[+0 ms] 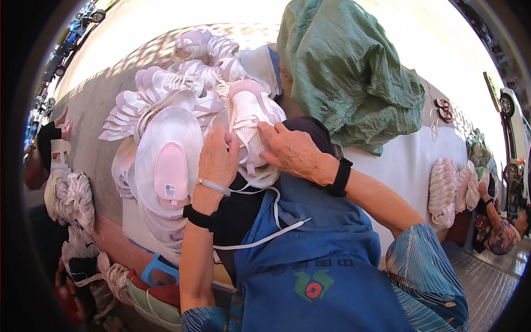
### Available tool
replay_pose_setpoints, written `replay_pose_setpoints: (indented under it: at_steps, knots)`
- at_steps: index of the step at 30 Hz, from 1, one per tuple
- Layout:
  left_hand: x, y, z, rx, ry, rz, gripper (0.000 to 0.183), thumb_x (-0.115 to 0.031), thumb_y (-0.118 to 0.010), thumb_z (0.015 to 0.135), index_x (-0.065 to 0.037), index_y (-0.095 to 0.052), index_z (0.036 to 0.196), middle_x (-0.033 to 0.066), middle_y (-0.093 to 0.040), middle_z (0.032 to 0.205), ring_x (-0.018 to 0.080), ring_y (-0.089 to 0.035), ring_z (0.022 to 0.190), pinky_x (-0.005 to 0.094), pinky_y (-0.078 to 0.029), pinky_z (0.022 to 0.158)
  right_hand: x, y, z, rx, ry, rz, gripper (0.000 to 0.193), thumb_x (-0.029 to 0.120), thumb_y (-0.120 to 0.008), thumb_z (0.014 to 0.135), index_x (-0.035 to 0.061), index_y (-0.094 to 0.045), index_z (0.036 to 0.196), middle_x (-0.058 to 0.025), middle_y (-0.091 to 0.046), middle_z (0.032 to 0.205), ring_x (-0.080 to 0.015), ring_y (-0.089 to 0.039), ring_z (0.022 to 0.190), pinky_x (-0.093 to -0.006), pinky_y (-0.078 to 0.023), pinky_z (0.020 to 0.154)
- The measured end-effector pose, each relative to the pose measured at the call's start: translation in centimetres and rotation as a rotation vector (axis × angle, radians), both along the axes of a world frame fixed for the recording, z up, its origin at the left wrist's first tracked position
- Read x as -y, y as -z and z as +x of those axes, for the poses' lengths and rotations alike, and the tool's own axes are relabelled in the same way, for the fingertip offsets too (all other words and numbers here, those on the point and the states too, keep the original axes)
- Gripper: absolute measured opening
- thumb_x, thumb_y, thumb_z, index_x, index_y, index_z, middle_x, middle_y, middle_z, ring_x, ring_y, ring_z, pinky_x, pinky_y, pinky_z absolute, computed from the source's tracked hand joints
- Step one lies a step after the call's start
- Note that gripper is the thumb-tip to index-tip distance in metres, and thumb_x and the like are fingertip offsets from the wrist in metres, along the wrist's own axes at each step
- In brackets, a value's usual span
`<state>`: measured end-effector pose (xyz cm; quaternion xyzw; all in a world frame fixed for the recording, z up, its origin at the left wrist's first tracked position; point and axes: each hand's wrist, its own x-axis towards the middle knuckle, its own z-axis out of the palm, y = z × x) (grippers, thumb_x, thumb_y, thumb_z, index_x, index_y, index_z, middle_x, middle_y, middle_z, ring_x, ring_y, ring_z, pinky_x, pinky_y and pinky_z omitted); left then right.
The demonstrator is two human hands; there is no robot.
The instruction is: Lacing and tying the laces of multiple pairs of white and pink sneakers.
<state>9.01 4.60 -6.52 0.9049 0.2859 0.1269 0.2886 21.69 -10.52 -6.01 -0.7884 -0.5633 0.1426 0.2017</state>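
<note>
A white and pale-pink sneaker (246,102) rests on my lap with its toe pointing away from me. White shoelace (271,239) runs through its upper eyelets, and a long loose end trails over my blue apron (310,221). My left hand (217,160) is at the left edge of the lacing, fingers bent together on the lace; the fingertips are partly hidden. From the other side, my right hand (293,148) grips the sneaker, its fingers curled over the lacing and its thumb low on the side.
Left of my lap, a pink insole (171,171) lies on a translucent sole-shaped piece (145,149). Beyond is a heap of similar sneakers (160,83). A large green sack (348,72) stands ahead right. Other people sit at both sides near shoe bundles (442,191). Sandals (443,110) lie far right.
</note>
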Motion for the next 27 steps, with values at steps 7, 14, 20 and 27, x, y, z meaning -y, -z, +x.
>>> replay_pose_setpoints:
  at_steps: [7, 14, 20, 27]
  knots:
    - [2.3, -2.4, -5.0, -0.130, 0.112, -0.239, 0.025, -0.022, -0.054, 0.091, 0.001, -0.054, 0.082, 0.0124, -0.052, 0.062, 0.0232, -0.049, 0.057, 0.0337, -0.042, 0.056, 0.5, -0.1, -1.1, -0.004, -0.002, -0.051, 0.049, 0.021, -0.059, 0.082, -0.0048, -0.042, 0.121, -0.0209, -0.057, 0.090, -0.0344, -0.064, 0.070, -0.0397, -0.053, 0.058]
    - [1.8, -2.2, -6.9, -0.004, -0.101, -0.679, 0.028, -0.024, -0.050, 0.095, -0.001, -0.059, 0.082, -0.0007, -0.043, 0.057, 0.0062, -0.039, 0.053, 0.0241, -0.032, 0.048, 0.0, 2.9, -1.2, 0.120, -0.068, 0.034, 0.045, 0.015, -0.055, 0.082, -0.0055, -0.043, 0.120, -0.0219, -0.057, 0.089, -0.0349, -0.064, 0.068, -0.0399, -0.053, 0.058]
    - [2.5, -2.3, -7.4, 0.085, -0.240, -1.073, 0.024, -0.025, -0.049, 0.096, -0.004, -0.060, 0.095, -0.0008, -0.050, 0.060, 0.0023, -0.036, 0.037, 0.0169, -0.029, 0.031, 0.2, 2.4, -1.3, 0.124, -0.067, -0.057, 0.047, 0.016, -0.057, 0.080, -0.0051, -0.046, 0.121, -0.0191, -0.052, 0.098, -0.0288, -0.059, 0.080, -0.0355, -0.055, 0.057]
    - [3.3, -1.2, -8.1, 0.103, -0.203, -1.074, 0.024, -0.024, -0.047, 0.096, -0.002, -0.053, 0.104, 0.0015, -0.052, 0.064, 0.0029, -0.039, 0.039, 0.0174, -0.031, 0.032, 1.7, -0.6, -2.6, -0.063, 0.101, -0.082, 0.043, 0.021, -0.059, 0.083, -0.0013, -0.042, 0.116, -0.0208, -0.057, 0.090, -0.0379, -0.063, 0.068, -0.0429, -0.052, 0.058]
